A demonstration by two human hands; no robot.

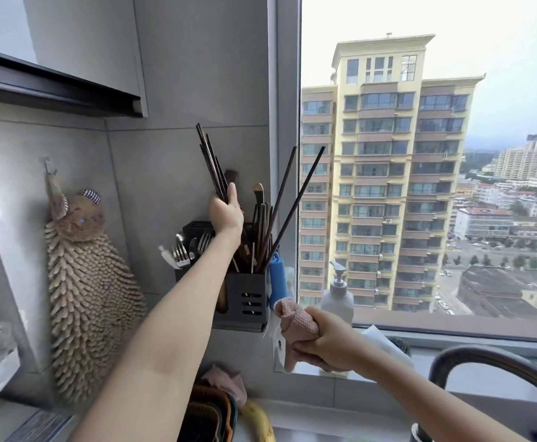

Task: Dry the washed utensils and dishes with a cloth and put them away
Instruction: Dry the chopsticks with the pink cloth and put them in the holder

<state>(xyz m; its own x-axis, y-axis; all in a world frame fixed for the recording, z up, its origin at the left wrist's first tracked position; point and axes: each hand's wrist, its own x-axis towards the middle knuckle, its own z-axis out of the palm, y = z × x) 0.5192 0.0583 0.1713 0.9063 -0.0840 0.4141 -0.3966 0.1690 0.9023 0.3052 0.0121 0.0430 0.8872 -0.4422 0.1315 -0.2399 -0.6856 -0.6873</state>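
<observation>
Item: left grip [225, 215], arm stretched to the far wall, fingers and thumb curled round a bundle of dark chopsticks [211, 164]. The bundle stands nearly upright with its tops tilted slightly left, directly above the black utensil holder [248, 301]. Its lower ends are hidden behind the hand and wrist, so whether they reach the holder cannot be told. Item: utensil holder, slotted front, set against the grey tiled wall just left of the window frame. Its right compartment holds wooden-handled tools and two long dark chopsticks [292, 212] leaning right across the window edge. Its left compartment holds forks [203, 244] and a spoon, tines up. Item: right grip [328, 342], lower and nearer, right of the holder, clenched tight round a bunched pink cloth [296, 323]. One end of the cloth pokes up past the thumb, close to the holder's near right corner. Item: blue-handled tool [278, 279], hanging just beside the holder's right side. Item: pump bottle [337, 298], on the window sill behind the right grip. Item: beige tufted hand towel [85, 282] with an animal face, hung on a wall hook at left. Item: curved dark faucet [484, 358], near right. Item: banana [257, 419] and stacked baskets [209, 416], near bottom centre, with a second pink rag [225, 381] above the baskets.
</observation>
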